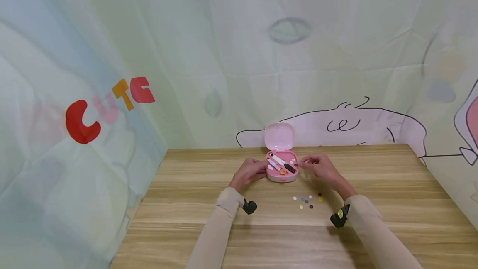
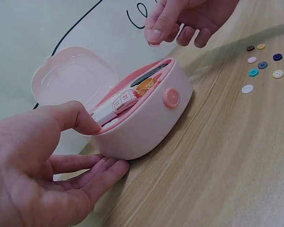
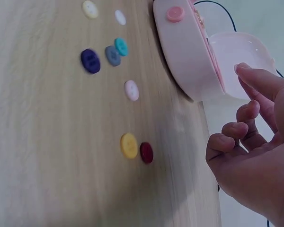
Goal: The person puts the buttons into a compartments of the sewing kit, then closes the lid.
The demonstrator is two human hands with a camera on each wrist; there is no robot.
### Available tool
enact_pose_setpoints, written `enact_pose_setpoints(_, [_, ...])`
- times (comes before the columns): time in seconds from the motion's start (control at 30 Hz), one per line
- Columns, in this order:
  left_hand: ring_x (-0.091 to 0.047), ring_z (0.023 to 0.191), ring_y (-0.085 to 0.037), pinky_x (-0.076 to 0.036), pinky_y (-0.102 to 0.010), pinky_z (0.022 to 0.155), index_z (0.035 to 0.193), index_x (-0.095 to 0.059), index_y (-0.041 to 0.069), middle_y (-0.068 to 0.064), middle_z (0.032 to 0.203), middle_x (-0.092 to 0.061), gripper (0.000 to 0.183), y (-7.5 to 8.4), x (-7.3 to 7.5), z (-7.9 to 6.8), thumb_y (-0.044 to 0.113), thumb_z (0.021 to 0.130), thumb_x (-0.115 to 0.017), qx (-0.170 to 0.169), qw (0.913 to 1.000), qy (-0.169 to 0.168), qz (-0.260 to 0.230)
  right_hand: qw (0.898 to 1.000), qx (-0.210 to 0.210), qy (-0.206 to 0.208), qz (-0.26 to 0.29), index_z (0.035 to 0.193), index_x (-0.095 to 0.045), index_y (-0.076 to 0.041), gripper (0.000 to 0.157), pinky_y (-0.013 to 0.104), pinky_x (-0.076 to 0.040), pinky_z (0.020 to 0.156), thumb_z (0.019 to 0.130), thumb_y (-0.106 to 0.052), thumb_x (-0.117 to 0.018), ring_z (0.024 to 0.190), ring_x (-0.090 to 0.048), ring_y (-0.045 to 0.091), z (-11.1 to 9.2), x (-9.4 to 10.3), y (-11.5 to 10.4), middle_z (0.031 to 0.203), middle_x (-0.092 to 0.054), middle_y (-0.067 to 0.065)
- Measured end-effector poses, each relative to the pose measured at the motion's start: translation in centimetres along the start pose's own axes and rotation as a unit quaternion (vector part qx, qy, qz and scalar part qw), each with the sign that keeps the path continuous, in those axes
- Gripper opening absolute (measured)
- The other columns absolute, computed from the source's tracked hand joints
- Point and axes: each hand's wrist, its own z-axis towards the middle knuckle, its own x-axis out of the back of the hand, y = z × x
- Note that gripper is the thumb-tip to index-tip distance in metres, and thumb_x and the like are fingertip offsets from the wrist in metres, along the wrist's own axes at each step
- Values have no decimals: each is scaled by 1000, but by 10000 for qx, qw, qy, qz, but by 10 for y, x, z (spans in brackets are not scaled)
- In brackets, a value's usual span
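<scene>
A pink sewing box [image 1: 282, 179] stands at the back of the table with its lid [image 1: 279, 136] raised. Inside lie a tape measure [image 2: 124, 100], a black-handled tool [image 1: 289, 168], an orange round item [image 2: 145, 86] and some buttons. My left hand [image 1: 252, 171] grips the box's left side, thumb on the rim and fingers low against the wall. Just off the right side, my right hand [image 1: 321, 168] pinches what looks like a small pale button [image 2: 154, 45] between thumb and forefinger, mostly hidden by the fingertips. Its other fingers are loosely curled.
Several loose buttons lie in front of the box, among them a yellow button [image 3: 129, 145], a dark red button [image 3: 146, 152], a navy button [image 3: 90, 61] and a teal button [image 3: 121, 46]. A printed cloth [image 1: 224, 74] hangs behind the wooden table [image 1: 179, 211].
</scene>
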Motion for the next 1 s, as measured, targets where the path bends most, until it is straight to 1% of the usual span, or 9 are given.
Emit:
enact_pose_setpoints(0.13, [-67,86,-15,-59,-36,95,116,-70,-10,-13,101,-72,26,0,0,0,11,100,-67,3,10000,-9,-20,9997,-230,48,-9,114,-74,-7,26,30,-46,64,101,-29,-70,84,-51,25,4,-1,-5,100,-63,7])
enact_pose_setpoints(0.27, [-67,85,-15,-59,-35,94,115,-70,-10,-12,99,-72,26,1,0,0,10,100,-67,46,10000,-17,-9,9991,-420,69,7,118,-72,-7,29,33,-48,72,101,-30,-69,94,-51,27,8,-3,-10,110,-64,9])
enact_pose_setpoints(0.4, [-67,84,-15,-60,-34,92,114,-71,-10,-11,97,-72,25,1,0,0,9,99,-66,59,10000,10,-7,9980,-615,130,95,120,-71,-7,30,34,-47,76,101,-30,-70,100,-50,28,14,-5,-14,114,-64,11])
enact_pose_setpoints(0.53, [-68,84,-15,-60,-34,91,114,-71,-10,-11,97,-72,24,2,0,-1,9,100,-66,38,10000,19,0,9974,-683,135,158,118,-72,-8,29,33,-46,76,99,-30,-72,101,-50,28,18,-7,-15,115,-64,11])
enact_pose_setpoints(0.7, [-68,84,-16,-61,-33,90,113,-72,-9,-11,97,-72,24,1,-1,-1,11,100,-66,29,10000,10,73,9969,-733,162,234,116,-72,-9,28,32,-46,74,98,-30,-74,98,-49,27,21,-10,-11,111,-62,10])
enact_pose_setpoints(0.77, [-68,84,-16,-61,-33,90,113,-72,-9,-11,97,-72,24,1,-1,0,11,100,-67,30,10000,6,66,9968,-723,207,281,118,-73,-9,29,32,-45,72,98,-29,-74,95,-48,26,21,-11,-10,108,-60,10])
enact_pose_setpoints(0.9, [-68,84,-16,-61,-33,90,114,-71,-10,-12,98,-72,25,0,-1,1,9,99,-66,50,10000,-1,-32,9972,-631,260,303,127,-73,-10,35,30,-43,67,99,-30,-73,89,-48,26,20,-11,-11,103,-57,10])
enact_pose_setpoints(1.0, [-68,85,-16,-60,-33,91,116,-70,-11,-12,99,-72,26,0,-1,2,9,100,-66,54,10000,0,-60,9976,-587,257,256,133,-71,-12,40,31,-43,67,99,-33,-72,88,-48,26,18,-11,-13,100,-54,9])
